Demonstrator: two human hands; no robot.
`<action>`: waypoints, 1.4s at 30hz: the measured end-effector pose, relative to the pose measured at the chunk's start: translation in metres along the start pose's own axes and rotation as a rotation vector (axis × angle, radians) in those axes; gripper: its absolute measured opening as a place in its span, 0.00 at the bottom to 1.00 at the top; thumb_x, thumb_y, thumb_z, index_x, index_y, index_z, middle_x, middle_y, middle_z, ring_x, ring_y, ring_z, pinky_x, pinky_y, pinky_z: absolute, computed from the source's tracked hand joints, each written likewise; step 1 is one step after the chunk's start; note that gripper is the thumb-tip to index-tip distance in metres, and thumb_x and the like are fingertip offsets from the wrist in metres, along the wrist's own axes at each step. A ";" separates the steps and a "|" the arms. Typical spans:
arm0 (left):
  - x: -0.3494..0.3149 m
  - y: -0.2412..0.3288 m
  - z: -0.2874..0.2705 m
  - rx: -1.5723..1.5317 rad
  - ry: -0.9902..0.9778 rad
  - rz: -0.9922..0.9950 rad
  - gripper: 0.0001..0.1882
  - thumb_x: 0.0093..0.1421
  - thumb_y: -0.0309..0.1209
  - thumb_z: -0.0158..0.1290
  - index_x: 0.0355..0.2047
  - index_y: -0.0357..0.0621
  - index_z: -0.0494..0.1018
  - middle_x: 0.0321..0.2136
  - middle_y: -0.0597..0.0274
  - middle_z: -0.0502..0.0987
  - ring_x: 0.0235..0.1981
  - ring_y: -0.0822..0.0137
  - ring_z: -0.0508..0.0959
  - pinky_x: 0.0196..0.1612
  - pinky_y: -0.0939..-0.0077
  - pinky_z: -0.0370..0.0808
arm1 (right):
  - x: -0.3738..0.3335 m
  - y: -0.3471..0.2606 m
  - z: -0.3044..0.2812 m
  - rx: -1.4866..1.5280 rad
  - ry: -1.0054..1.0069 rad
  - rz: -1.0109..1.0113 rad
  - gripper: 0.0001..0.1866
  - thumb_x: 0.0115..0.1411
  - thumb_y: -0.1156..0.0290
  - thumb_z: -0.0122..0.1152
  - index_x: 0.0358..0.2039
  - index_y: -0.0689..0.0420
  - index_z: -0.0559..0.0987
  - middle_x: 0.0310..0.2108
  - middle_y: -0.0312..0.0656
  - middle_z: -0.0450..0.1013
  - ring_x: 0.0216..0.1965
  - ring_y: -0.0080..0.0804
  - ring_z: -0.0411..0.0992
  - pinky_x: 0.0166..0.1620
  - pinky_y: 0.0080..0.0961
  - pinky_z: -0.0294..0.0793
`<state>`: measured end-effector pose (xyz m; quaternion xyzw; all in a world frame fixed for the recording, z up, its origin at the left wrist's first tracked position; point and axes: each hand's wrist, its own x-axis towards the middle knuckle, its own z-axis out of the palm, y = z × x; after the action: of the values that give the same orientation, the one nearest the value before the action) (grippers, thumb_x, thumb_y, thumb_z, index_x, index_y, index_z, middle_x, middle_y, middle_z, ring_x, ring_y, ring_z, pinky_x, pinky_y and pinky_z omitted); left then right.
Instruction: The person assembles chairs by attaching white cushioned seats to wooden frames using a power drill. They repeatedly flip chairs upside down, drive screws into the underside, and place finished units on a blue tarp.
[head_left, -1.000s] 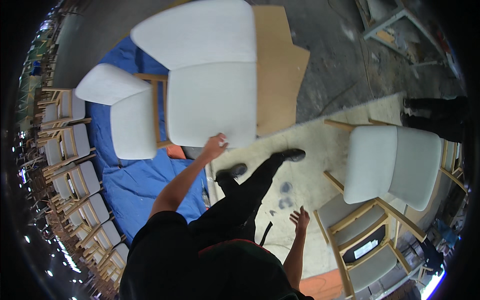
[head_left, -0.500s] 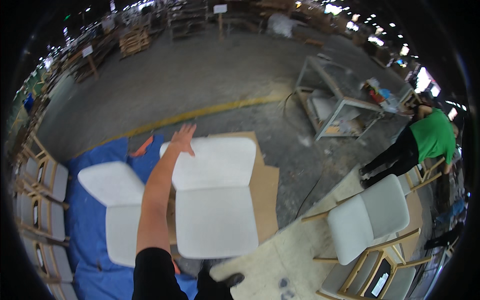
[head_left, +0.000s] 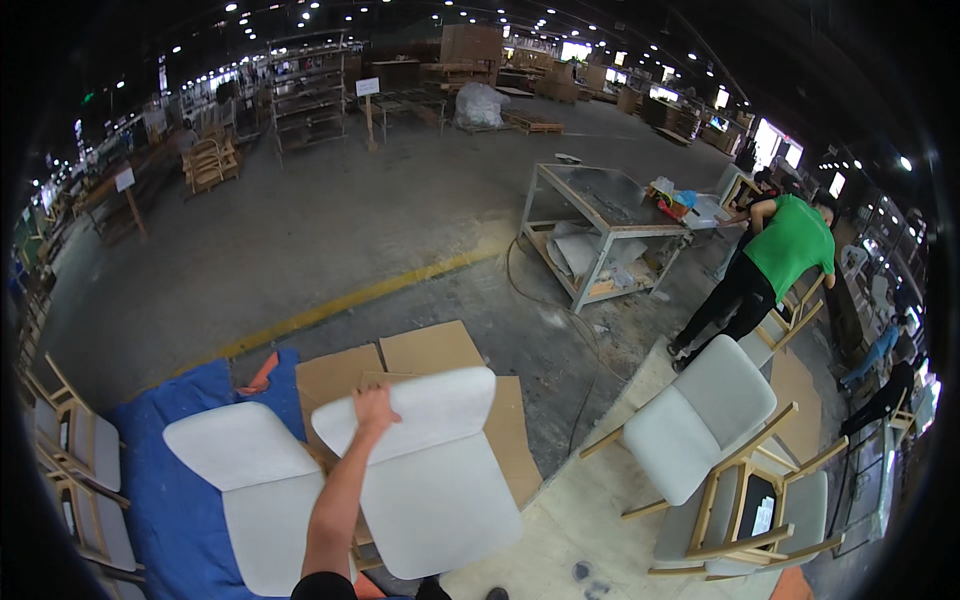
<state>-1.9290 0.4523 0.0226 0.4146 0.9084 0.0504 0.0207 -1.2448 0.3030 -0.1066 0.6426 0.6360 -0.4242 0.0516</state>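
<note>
My left hand (head_left: 374, 407) grips the top edge of the backrest of a white upholstered chair (head_left: 440, 505), with its fingers over the edge and the thumb on the front. This chair stands in front of me, its backrest away from me and its seat toward me. Close beside it on the left is a second chair (head_left: 245, 445) of the same kind, its seat partly hidden by my forearm. My right hand is out of view.
Cardboard sheets (head_left: 430, 350) and a blue cloth (head_left: 185, 400) lie beneath the chairs. More chairs are stacked at the left (head_left: 95, 450) and right (head_left: 700, 430). Beyond stands a metal-framed table (head_left: 600, 235). A person in a green shirt (head_left: 790, 245) bends over chairs.
My left hand has gone from spread above the backrest to gripping its top edge. The chair has turned and tilted slightly. The view has lifted, showing more of the hall.
</note>
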 end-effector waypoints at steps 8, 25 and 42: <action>-0.270 0.080 -0.072 -0.043 0.020 0.137 0.36 0.37 0.47 0.70 0.47 0.50 0.72 0.43 0.55 0.74 0.49 0.54 0.71 0.52 0.53 0.65 | 0.028 -0.168 -0.123 0.310 0.256 -0.620 0.19 0.57 0.62 0.66 0.41 0.63 0.76 0.25 0.47 0.78 0.28 0.31 0.78 0.31 0.27 0.77; -0.614 0.172 -0.068 -0.248 -0.507 0.205 0.28 0.61 0.48 0.53 0.58 0.51 0.67 0.58 0.58 0.68 0.58 0.50 0.67 0.61 0.47 0.61 | 0.027 -0.010 -0.112 0.680 -0.580 0.160 0.32 0.56 0.54 0.66 0.49 0.71 0.74 0.40 0.50 0.77 0.39 0.39 0.77 0.45 0.34 0.76; -0.466 -0.042 0.230 -0.670 -0.115 -0.751 0.32 0.45 0.46 0.68 0.43 0.35 0.74 0.39 0.49 0.80 0.41 0.56 0.81 0.42 0.64 0.76 | 0.131 -0.025 -0.030 0.113 -0.149 0.092 0.41 0.50 0.41 0.67 0.53 0.63 0.73 0.40 0.49 0.78 0.39 0.36 0.77 0.43 0.31 0.76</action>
<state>-1.6367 0.0898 -0.2130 0.0318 0.9261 0.3053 0.2192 -1.2735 0.4276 -0.1559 0.6395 0.5754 -0.5032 0.0818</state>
